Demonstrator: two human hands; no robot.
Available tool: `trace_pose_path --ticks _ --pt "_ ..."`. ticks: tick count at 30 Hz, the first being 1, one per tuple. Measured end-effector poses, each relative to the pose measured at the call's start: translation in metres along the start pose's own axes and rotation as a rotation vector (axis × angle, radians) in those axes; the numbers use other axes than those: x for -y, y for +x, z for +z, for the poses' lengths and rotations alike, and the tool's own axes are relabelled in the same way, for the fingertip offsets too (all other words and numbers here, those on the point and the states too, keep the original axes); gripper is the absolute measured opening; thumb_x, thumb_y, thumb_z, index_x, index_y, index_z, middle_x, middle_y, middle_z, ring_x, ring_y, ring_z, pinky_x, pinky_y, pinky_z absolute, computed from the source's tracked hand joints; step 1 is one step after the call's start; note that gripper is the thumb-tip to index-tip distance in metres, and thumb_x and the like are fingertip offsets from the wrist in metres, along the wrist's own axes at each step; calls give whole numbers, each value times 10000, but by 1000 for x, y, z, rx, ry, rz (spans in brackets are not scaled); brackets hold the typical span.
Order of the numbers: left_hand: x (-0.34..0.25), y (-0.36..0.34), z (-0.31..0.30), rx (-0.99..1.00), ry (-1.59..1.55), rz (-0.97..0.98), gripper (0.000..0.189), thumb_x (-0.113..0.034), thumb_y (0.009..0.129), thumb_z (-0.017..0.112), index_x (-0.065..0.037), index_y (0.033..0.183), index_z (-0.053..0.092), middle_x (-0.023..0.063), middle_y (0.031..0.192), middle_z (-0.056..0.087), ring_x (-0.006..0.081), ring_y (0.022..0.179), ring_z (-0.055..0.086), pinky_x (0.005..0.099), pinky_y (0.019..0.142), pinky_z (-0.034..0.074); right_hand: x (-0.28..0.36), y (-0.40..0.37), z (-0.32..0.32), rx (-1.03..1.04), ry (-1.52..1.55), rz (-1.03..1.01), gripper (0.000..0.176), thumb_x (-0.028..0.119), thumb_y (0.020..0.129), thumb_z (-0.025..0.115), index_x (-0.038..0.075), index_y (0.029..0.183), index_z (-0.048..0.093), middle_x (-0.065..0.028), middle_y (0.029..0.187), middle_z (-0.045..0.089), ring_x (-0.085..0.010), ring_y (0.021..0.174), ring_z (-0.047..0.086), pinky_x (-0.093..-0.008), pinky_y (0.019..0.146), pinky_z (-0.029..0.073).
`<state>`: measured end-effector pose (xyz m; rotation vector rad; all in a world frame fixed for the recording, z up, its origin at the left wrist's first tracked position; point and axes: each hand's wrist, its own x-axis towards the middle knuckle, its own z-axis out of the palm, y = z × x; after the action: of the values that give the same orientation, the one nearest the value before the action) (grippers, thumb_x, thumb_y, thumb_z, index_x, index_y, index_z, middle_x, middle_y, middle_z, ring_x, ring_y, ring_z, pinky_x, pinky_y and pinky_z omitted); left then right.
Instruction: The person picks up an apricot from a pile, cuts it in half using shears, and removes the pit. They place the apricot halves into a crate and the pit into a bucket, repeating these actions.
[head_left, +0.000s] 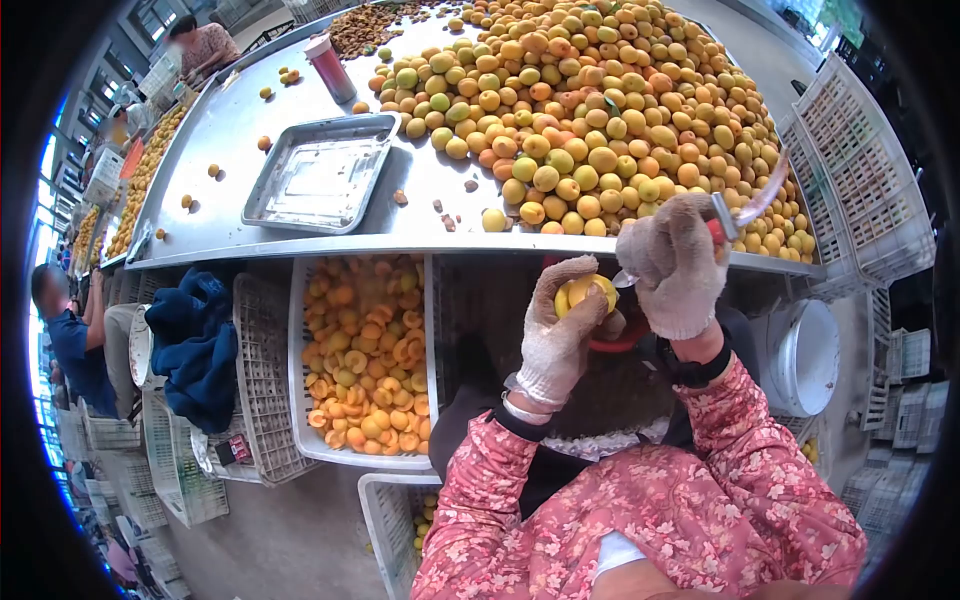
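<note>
My left hand (565, 330), in a pale knitted glove, holds a yellow apricot (583, 295) in front of the table's edge. To its right, my right hand (675, 265), also gloved, is closed around a knife with a red handle (716, 231); part of its blade (624, 279) points toward the apricot. Beyond both hands, a big heap of whole apricots (600, 130) lies on the metal table (200, 225). A white crate (297, 400) of halved apricots stands below the edge, left of my hands.
On the table are a metal tray (325, 175), a reddish bottle (330, 70) and a pile of pits (365, 30). A white bucket (808, 358) stands right. Dark blue cloth (195, 335) hangs over a crate at left. People sit farther left.
</note>
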<state>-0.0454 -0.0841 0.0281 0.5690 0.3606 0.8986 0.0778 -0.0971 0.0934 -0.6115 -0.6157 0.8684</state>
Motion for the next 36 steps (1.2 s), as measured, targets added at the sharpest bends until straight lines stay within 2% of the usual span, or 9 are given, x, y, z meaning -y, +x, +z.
trace_pose_path --ticks 5,6,10,13,16,19,22,26,36 --pt "0 -1 -1 47 28 -83 335 -81 912 630 -59 1221 504 124 978 622 185 721 642 303 660 550 -2 6 -18 342 24 42 78 166 988 502 113 974 557 10 711 463 -143 564 437 -307 512 354" --pt "0 -1 0 40 23 -71 333 -85 911 631 -58 1218 506 123 973 623 186 708 639 302 645 543 0 -2 6 11 -24 77 140 168 983 545 129 849 533 45 567 393 -108 444 344 -293 483 309" --pt "-2 -3 1 33 38 -87 327 -96 898 642 -56 1197 516 121 963 626 191 676 632 295 599 517 -5 -2 1 -31 -3 122 90 144 967 564 109 885 549 30 589 414 -112 479 375 -295 485 322" --pt "-1 -3 -1 68 17 -74 332 -118 881 662 -52 1174 522 123 967 626 193 670 630 294 574 501 -3 3 -14 366 165 175 176 219 995 462 85 1048 564 0 771 520 -151 634 503 -302 558 411" --pt "-2 -4 -5 94 12 -137 345 -145 862 685 -53 1156 529 129 968 626 200 654 626 292 559 497 4 -2 -13 296 -233 179 211 244 985 497 51 1025 573 -21 819 559 -151 681 556 -306 583 454" --pt "-7 -5 -3 78 21 -160 356 -178 855 694 -51 1146 531 138 967 626 202 676 626 289 542 488 1 -4 -3 188 -31 261 198 217 967 552 27 1013 583 -34 833 581 -142 693 584 -298 584 481" --pt "-8 -3 -5 117 -28 -201 365 -194 858 692 -48 1149 526 136 966 618 202 728 625 286 535 483 6 4 2 152 -124 288 307 297 1008 495 135 753 442 64 511 281 -94 399 292 -280 426 296" --pt "-9 -2 -5 182 -133 -280 376 -203 870 682 -41 1164 512 125 972 607 203 774 621 290 539 487 1 10 -2 141 117 292 233 260 985 555 97 819 542 55 477 314 -99 370 320 -268 377 277" --pt "9 -6 7 -122 227 207 367 -36 866 665 -46 1193 498 104 1061 592 190 857 640 337 749 572 -15 6 0 -35 5 107 147 207 984 540 98 886 545 17 585 410 -118 427 370 -292 427 307"
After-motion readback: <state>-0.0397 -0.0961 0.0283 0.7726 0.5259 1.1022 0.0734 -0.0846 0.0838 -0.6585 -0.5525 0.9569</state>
